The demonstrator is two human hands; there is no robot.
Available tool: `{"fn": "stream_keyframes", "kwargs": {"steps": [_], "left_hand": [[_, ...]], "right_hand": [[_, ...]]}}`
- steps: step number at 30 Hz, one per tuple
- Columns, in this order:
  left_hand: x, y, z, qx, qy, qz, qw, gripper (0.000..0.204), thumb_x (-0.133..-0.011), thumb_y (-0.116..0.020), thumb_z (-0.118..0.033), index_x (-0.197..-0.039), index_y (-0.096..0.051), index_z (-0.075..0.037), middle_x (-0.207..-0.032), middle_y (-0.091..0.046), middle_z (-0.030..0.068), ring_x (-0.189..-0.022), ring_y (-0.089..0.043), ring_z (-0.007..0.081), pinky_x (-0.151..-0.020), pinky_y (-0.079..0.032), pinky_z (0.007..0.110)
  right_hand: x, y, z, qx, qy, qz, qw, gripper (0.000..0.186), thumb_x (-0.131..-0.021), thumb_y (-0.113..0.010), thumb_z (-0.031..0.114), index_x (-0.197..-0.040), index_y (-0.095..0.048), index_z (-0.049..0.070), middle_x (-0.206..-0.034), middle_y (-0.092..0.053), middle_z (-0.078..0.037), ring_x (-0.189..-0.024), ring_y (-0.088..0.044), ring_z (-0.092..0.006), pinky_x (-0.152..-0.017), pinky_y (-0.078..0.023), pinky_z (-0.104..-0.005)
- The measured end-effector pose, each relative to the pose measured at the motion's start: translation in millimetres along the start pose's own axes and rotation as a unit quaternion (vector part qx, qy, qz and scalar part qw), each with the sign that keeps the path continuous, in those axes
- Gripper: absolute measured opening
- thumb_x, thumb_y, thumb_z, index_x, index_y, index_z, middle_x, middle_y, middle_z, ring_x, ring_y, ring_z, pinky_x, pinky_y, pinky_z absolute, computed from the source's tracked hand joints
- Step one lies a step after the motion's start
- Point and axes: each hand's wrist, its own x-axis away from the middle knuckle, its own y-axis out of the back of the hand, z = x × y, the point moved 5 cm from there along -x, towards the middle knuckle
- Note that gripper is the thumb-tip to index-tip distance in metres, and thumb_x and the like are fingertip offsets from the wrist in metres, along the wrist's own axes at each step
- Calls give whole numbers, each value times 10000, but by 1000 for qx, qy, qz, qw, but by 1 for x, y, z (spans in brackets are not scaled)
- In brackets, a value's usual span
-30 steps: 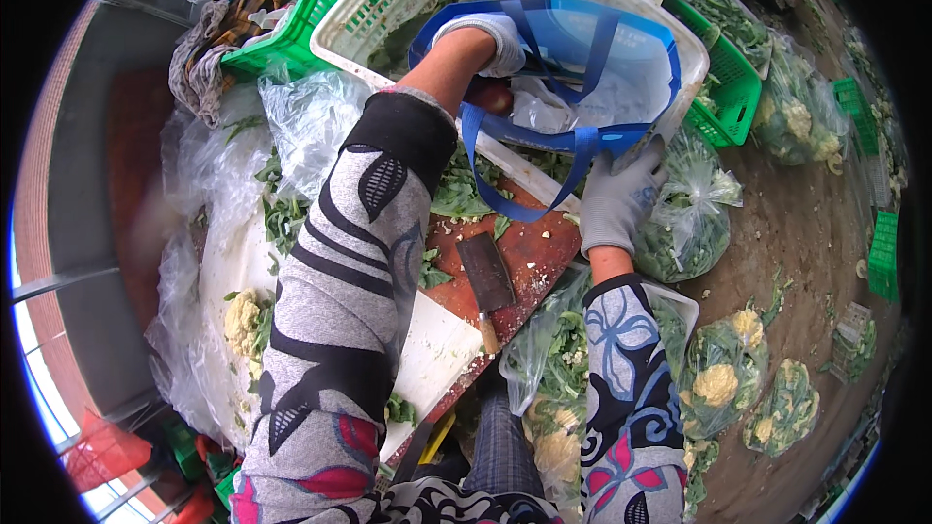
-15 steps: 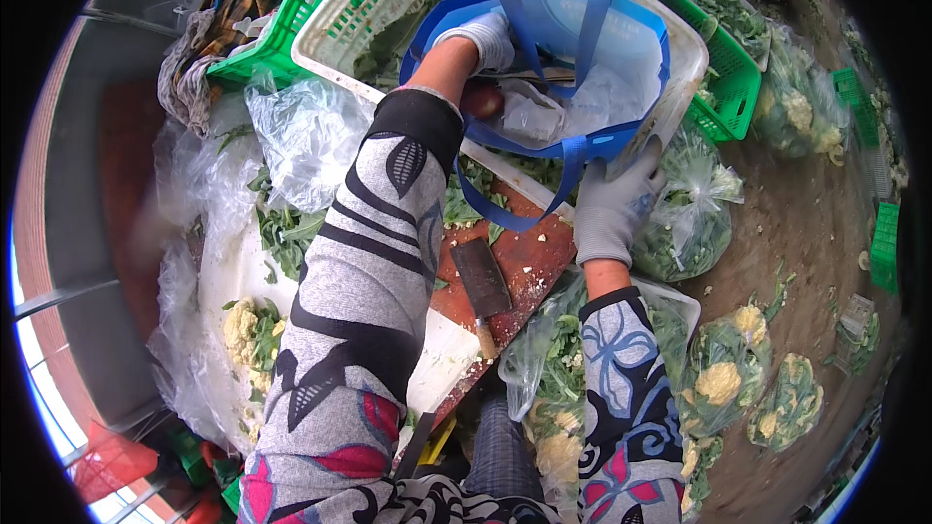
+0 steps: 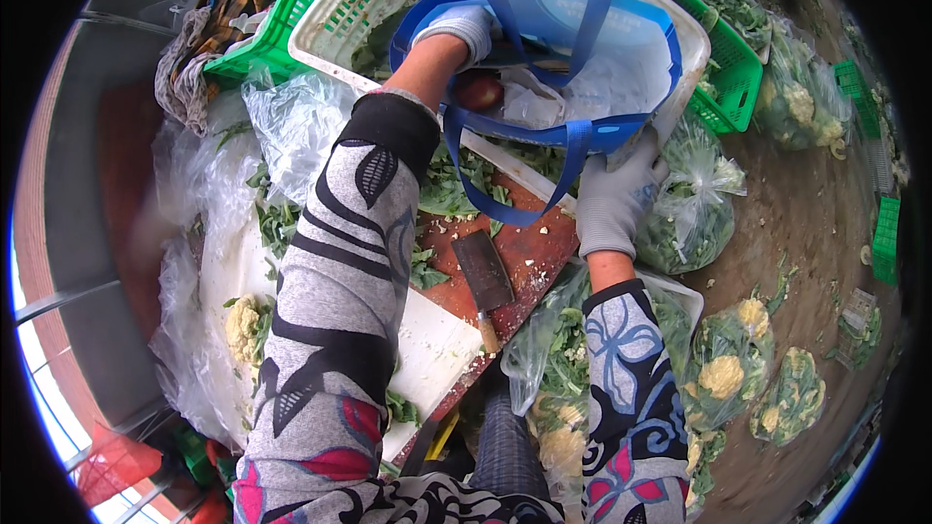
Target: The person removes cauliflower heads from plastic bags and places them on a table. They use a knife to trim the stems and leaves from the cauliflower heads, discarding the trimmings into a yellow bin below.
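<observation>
A blue tote bag (image 3: 621, 128) with two strap handles lies open over the white basket. Inside it are a dark red round thing (image 3: 479, 93), a small white packet (image 3: 534, 103) and clear plastic (image 3: 612, 85). My left hand (image 3: 460, 31), in a grey-white knit glove, reaches into the bag's left end, where its fingers are hidden. At the bag's near right edge my right hand (image 3: 618, 196), in a grey glove, grips the rim. A cleaver (image 3: 482, 272) with a wooden handle lies on the red-brown board (image 3: 534, 250) below the bag.
The white basket (image 3: 320, 24) holds leaves under the bag. Green crates (image 3: 733, 87) flank it. Bagged cauliflowers (image 3: 694, 213) lie at the right, with more on the brown ground. Clear plastic bags (image 3: 296, 131) and a cauliflower (image 3: 245, 330) cover the left.
My left hand has shifted slightly left and deeper into the bag, drawing its left side outward. The dark red thing shows more fully. My right hand stays at the rim.
</observation>
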Motion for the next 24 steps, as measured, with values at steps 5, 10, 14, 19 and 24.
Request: {"fn": "stream_keyframes", "kwargs": {"steps": [5, 10, 14, 19, 24], "left_hand": [[-2, 1, 11, -18, 18, -52, 998, 294, -872, -602, -108, -1139, -719, -145, -1148, -687, 168, -1080, -650, 343, -922, -518, 395], [-5, -3, 8, 3, 7, -55, 998, 289, -883, -610, -154, -1153, -715, -165, -1159, -681, 170, -1085, -647, 346, -930, -514, 404], [-5, -10, 5, -22, 15, -19, 999, 300, -887, -617, -191, -1173, -705, -169, -1177, -677, 159, -1096, -642, 347, -944, -507, 409], [4, -8, -26, -146, -14, -6, 989, 310, -912, -581, -210, -1202, -689, -193, -1190, -673, 150, -1093, -646, 346, -937, -516, 427], [-6, -8, -40, -149, -42, -74, 985, 303, -940, -553, -271, -1203, -679, -189, -1170, -680, 142, -1077, -651, 352, -914, -529, 442]], "right_hand": [[1, 0, 3, -7, -15, 18, 1000, 653, -824, -687, 194, -1397, -385, 112, -1180, -491, -250, -1027, -574, -448, -885, -469, -492], [1, 2, 2, -8, -9, 13, 1000, 654, -825, -688, 183, -1399, -383, 112, -1177, -477, -233, -1030, -569, -444, -885, -468, -488], [1, -1, 2, -8, -17, 18, 1000, 653, -821, -688, 179, -1395, -384, 116, -1177, -476, -239, -1027, -564, -449, -889, -464, -491], [0, 1, 3, -17, -22, 27, 999, 648, -812, -682, 174, -1387, -389, 114, -1157, -484, -248, -1030, -558, -461, -888, -458, -502], [-2, 2, 2, -19, -12, 26, 999, 635, -800, -669, 160, -1371, -399, 103, -1145, -491, -253, -1024, -555, -469, -879, -457, -509]]}}
